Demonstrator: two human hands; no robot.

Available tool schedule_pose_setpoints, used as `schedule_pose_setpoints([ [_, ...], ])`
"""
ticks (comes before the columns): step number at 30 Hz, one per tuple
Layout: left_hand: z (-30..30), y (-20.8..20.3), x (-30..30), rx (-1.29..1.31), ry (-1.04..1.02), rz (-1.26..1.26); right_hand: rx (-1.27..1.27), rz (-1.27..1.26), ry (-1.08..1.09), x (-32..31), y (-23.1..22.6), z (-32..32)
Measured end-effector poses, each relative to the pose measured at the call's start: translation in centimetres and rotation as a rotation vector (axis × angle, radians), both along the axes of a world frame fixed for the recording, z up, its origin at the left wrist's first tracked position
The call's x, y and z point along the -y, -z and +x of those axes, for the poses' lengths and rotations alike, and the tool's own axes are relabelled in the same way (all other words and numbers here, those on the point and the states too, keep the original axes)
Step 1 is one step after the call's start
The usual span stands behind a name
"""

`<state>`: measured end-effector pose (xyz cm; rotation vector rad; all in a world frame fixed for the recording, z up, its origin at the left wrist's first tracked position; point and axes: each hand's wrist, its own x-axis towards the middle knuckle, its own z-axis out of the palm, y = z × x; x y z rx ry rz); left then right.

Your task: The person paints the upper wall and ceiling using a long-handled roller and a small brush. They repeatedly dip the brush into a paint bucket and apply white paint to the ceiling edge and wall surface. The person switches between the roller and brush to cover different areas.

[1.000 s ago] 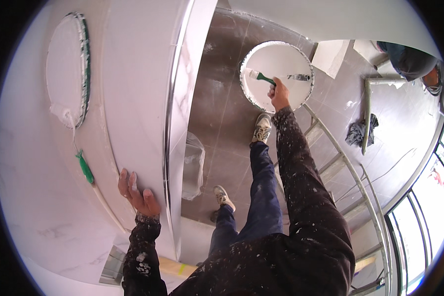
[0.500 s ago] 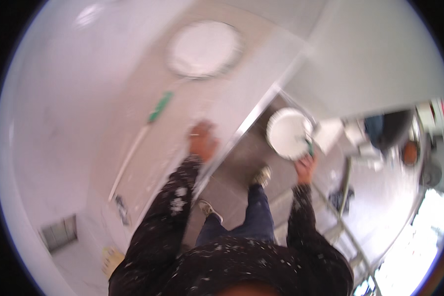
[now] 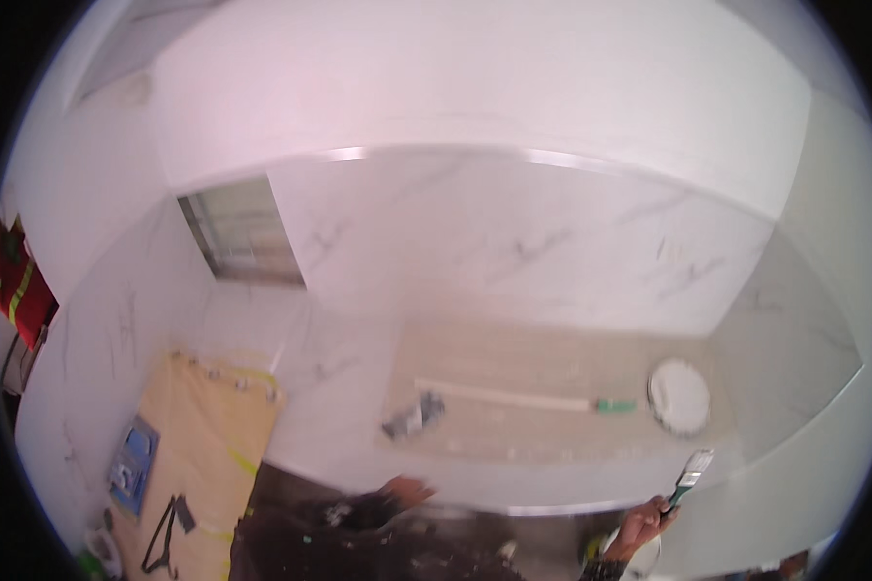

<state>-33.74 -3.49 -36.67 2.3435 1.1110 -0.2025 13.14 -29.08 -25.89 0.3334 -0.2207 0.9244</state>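
Observation:
A paintbrush with a dark green handle and whitish bristles is gripped in my right hand, its bristles pointing up near the front edge of the ledge. Below that hand, a white bucket is partly hidden by my arm. My left hand is stretched out at the ledge's front edge, somewhat blurred, with nothing visible in it. On the brown covering lie a pale stick with a green end and a crumpled grey piece. A round white tub is beside the green end.
White marbled wall rises behind the ledge, with a recessed window at left. A tan board with yellow tape holds a blue flat item and a black tool. Something red shows at far left.
The view has swung up and left, from the floor to the wall and ledge. My right hand has lifted the brush from over the lower bucket. The left hand stays by the ledge.

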Motion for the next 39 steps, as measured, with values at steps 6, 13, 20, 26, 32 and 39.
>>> schedule_pose_setpoints([
  [6,-18.5,-5.2,-5.7,0.045,-0.703,0.273,0.130,0.149,-0.264,-12.5,-11.7,-3.6],
  [13,-26.4,-6.5,-10.9,0.333,-1.002,0.511,0.494,0.220,-0.273,-30.6,-26.6,-10.6],
  [20,-35.1,-5.2,-21.5,0.228,-0.889,0.619,0.825,-0.089,0.235,-42.5,-42.1,-24.6],
  [26,-38.6,-4.9,-27.2,0.165,-0.979,0.468,1.134,-0.138,0.755,-52.3,-54.4,-30.7],
  [32,-39.8,-5.5,-28.2,0.304,-1.009,0.468,1.385,-0.197,1.204,-61.2,-63.9,-31.9],
  [39,-40.6,-3.9,-31.5,0.245,-0.938,0.597,1.597,-0.123,1.854,-66.2,-69.2,-36.0],
])
